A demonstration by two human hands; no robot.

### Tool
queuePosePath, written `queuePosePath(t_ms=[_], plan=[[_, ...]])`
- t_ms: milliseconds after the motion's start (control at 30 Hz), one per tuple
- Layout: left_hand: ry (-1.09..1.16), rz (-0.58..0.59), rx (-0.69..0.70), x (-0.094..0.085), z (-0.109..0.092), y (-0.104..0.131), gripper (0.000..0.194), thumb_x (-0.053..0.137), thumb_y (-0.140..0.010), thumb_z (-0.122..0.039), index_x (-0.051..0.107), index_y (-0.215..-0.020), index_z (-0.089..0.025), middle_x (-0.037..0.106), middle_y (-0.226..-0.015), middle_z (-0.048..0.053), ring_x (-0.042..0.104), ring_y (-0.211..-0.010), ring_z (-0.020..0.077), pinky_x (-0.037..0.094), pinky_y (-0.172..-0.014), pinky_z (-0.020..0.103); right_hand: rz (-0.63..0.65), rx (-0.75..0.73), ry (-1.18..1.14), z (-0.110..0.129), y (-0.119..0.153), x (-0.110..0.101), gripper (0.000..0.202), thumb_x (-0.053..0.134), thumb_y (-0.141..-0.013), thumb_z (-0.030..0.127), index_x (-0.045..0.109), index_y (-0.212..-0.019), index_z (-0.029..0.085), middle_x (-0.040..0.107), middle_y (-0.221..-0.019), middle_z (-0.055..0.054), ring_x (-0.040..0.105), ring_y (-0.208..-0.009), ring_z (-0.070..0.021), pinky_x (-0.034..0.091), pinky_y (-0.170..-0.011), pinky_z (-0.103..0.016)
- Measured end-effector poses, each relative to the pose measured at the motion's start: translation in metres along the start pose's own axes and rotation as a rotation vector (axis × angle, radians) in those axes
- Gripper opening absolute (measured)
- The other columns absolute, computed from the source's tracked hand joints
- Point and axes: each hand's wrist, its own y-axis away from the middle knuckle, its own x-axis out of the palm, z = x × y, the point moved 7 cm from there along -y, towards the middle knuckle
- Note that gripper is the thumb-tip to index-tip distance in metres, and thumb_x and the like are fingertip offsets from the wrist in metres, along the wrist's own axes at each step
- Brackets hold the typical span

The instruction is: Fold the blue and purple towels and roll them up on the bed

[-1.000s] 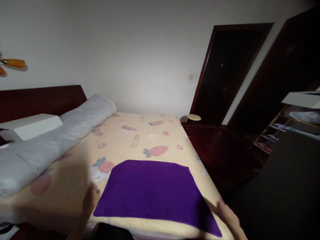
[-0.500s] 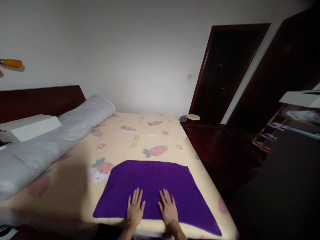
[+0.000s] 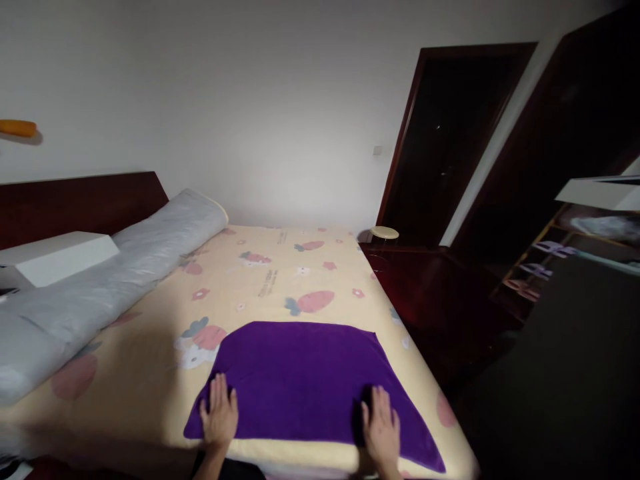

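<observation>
Cloth [image 3: 300, 380] lies partly hidden — left hand [image 3: 220, 415] and right hand [image 3: 381, 425] outstretched over it.

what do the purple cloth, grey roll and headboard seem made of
The cloth looks like soft fabric, perhaps microfibre: matte, lying flat. The roll seems slick fabric or plastic film outside, given its sheen and wrinkles. The headboard is probably wood or veneer, smooth and dark reddish-brown, though no grain shows.
</observation>
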Motion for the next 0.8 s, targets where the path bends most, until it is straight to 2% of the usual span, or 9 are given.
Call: queuePosePath(t_ms=[100, 167, 267, 367, 533, 600, 667, 700, 800], plan=[[0.088, 0.152, 0.294, 0.029, -0.087, 0.014, 0.06, 0.024, -0.093, -0.025, 0.008, -0.151, -0.027, 0.032, -0.156, 0.004, 0.026, -0.145, 0.0231, 0.019, -0.118, 0.049, 0.218, -0.343, -0.104, 0.095, 0.002, 0.046, 0.057, 0.029, -0.094, 0.044, 0.035, -0.148, 0.029, 0.032, -0.155, -0.004, 0.025, -0.144, -0.0268, 0.022, -0.116, -0.052], [0.144, 0.256, 0.491, 0.05, -0.138, 0.031, 0.062, 0.027, -0.091, -0.025, 0.006, -0.149, -0.029, 0.027, -0.157, 0.0, 0.024, -0.146, 0.0219, 0.02, -0.119, 0.047, 0.348, -0.488, -0.157, 0.142, 0.006, 0.071, 0.055, 0.03, -0.095, 0.041, 0.03, -0.15, 0.034, 0.028, -0.156, 0.0, 0.025, -0.144, -0.0255, 0.023, -0.116, -0.05], [0.169, 0.389, 0.62, 0.077, -0.169, 0.044, 0.061, 0.031, -0.091, -0.03, 0.009, -0.149, -0.031, 0.023, -0.158, -0.002, 0.023, -0.146, 0.0216, 0.022, -0.119, 0.047, 0.472, -0.58, -0.176, 0.167, 0.002, 0.092, 0.054, 0.035, -0.095, 0.042, 0.031, -0.149, 0.036, 0.028, -0.156, 0.002, 0.027, -0.143, -0.0257, 0.023, -0.117, -0.048], [0.112, 0.413, 0.503, 0.083, -0.131, 0.022, 0.058, 0.03, -0.091, -0.037, 0.021, -0.148, -0.034, 0.023, -0.158, -0.003, 0.023, -0.146, 0.0225, 0.021, -0.119, 0.049, 0.427, -0.474, -0.101, 0.121, -0.024, 0.082, 0.054, 0.042, -0.09, 0.049, 0.044, -0.143, 0.036, 0.036, -0.153, 0.0, 0.031, -0.142, -0.0275, 0.022, -0.117, -0.048], [-0.019, 0.272, 0.077, 0.062, 0.014, -0.047, 0.057, 0.029, -0.09, -0.037, 0.035, -0.146, -0.031, 0.032, -0.156, 0.002, 0.026, -0.145, 0.0226, 0.019, -0.118, 0.048, 0.079, -0.06, -0.068, -0.044, -0.072, 0.014, 0.061, 0.044, -0.08, 0.05, 0.054, -0.136, 0.027, 0.044, -0.149, -0.006, 0.029, -0.143, -0.0299, 0.019, -0.116, -0.053], [0.0, 0.275, 0.106, 0.057, 0.044, -0.061, 0.056, 0.031, -0.09, -0.036, 0.037, -0.145, -0.035, 0.037, -0.154, -0.002, 0.027, -0.144, 0.0179, 0.018, -0.119, 0.043, 0.021, 0.008, -0.124, -0.088, -0.078, -0.001, 0.062, 0.045, -0.078, 0.052, 0.056, -0.133, 0.028, 0.047, -0.147, -0.007, 0.03, -0.142, -0.0297, 0.019, -0.116, -0.052], [0.008, 0.275, 0.158, 0.055, 0.049, -0.065, 0.054, 0.032, -0.09, -0.034, 0.04, -0.144, -0.034, 0.04, -0.152, -0.002, 0.028, -0.144, 0.0169, 0.019, -0.119, 0.041, -0.034, 0.022, -0.134, -0.099, -0.079, -0.005, 0.062, 0.045, -0.077, 0.052, 0.057, -0.133, 0.026, 0.047, -0.146, -0.009, 0.03, -0.142, -0.0309, 0.02, -0.116, -0.053], [0.01, 0.258, 0.18, 0.054, 0.042, -0.064, 0.054, 0.033, -0.09, -0.034, 0.041, -0.144, -0.032, 0.04, -0.151, -0.001, 0.029, -0.144, 0.0179, 0.02, -0.119, 0.041, -0.055, 0.002, -0.12, -0.09, -0.077, -0.002, 0.062, 0.045, -0.079, 0.052, 0.056, -0.133, 0.025, 0.046, -0.147, -0.01, 0.029, -0.142, -0.0316, 0.02, -0.116, -0.054], [0.063, 0.151, 0.335, 0.055, -0.015, -0.048, 0.053, 0.033, -0.092, -0.03, 0.039, -0.145, -0.029, 0.042, -0.151, 0.002, 0.036, -0.141, 0.0209, 0.028, -0.116, 0.041, -0.008, -0.184, -0.061, -0.015, -0.066, 0.031, 0.06, 0.041, -0.087, 0.052, 0.052, -0.138, 0.021, 0.042, -0.15, -0.01, 0.028, -0.143, -0.0315, 0.023, -0.116, -0.054]])
